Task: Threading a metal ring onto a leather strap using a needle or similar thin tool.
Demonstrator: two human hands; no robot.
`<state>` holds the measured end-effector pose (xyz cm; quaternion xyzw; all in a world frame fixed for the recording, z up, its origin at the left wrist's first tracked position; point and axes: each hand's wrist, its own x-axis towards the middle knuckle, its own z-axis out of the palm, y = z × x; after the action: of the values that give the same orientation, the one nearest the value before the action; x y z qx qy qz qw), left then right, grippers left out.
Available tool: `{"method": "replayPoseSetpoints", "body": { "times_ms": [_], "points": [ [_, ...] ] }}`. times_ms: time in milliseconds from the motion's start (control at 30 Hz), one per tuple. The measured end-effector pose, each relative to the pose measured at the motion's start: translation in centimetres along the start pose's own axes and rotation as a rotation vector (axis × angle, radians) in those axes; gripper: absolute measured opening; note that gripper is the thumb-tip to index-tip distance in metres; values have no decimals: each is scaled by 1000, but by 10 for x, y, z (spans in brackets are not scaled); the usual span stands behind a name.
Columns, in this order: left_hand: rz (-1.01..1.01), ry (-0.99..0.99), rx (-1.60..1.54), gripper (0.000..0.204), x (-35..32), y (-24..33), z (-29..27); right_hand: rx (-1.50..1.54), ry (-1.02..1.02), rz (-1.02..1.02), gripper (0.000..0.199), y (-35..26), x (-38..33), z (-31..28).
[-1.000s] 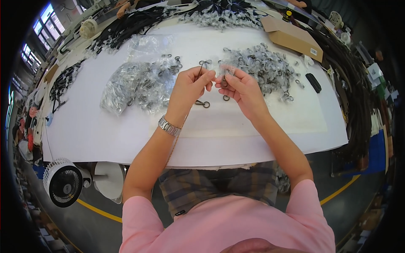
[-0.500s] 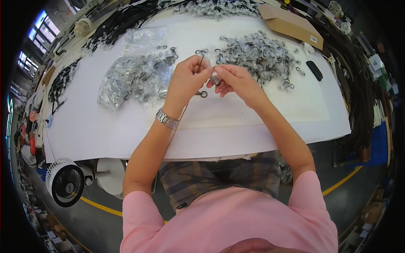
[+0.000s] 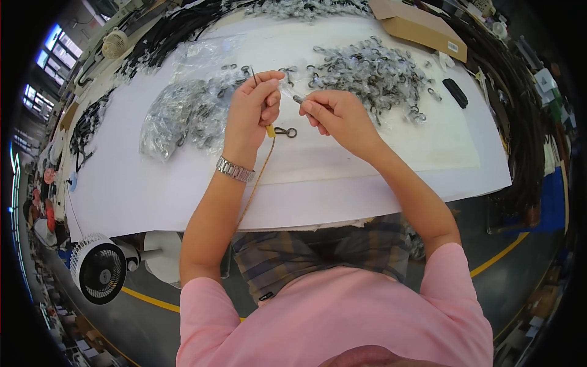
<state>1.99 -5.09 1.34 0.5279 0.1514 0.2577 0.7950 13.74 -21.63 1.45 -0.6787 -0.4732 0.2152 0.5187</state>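
The white tabletop (image 3: 342, 177) fills the upper half of the view, curving away toward twelve o'clock. Along its far rim, from about ten o'clock round to three, lie dark bundles of black straps (image 3: 183, 24). At one o'clock rests a flat brown cardboard box (image 3: 422, 27). Below the near edge, at eight o'clock, a small white fan (image 3: 98, 275) stands on the floor.

On the tabletop, at eleven o'clock from the hands, sits a heap of clear plastic bags holding metal clips (image 3: 189, 110). At one o'clock from the hands spreads a loose pile of grey metal clips (image 3: 373, 73), and past it at two o'clock lies a small black oblong object (image 3: 454, 93).

The left hand (image 3: 254, 107), with a metal wristwatch (image 3: 234, 169) on its wrist, has its grip closed on a thin dark metal pin (image 3: 254, 76) that stands up between thumb and forefinger; a tan cord (image 3: 260, 177) runs from under this hand down toward six o'clock, over the tabletop edge. The right hand (image 3: 339, 116), just beside the left at three o'clock, has its grip pinched together on a small grey metal piece (image 3: 298, 98), held above the tabletop between the two hands. A single clip (image 3: 285, 131) lies on the tabletop just below them, at six o'clock.
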Motion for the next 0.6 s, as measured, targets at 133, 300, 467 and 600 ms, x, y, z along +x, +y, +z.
{"method": "replayPoseSetpoints", "body": {
  "times_ms": [133, 300, 467, 600],
  "points": [
    [21, -74, 468, 26, 2, 9, -5, 245, -108, -12, 26, 6, 5, -11],
    [129, -466, 739, 33, -2, 14, -9, 227, -181, 34, 25, 9, 6, -19],
    [116, -461, 712, 37, -11, 20, 1, 197, -95, 43, 25, 9, 4, -14],
    [73, -486, 677, 40, -11, 16, 3, 188, -22, 23, 24, 11, 4, -10]
  ]
}}
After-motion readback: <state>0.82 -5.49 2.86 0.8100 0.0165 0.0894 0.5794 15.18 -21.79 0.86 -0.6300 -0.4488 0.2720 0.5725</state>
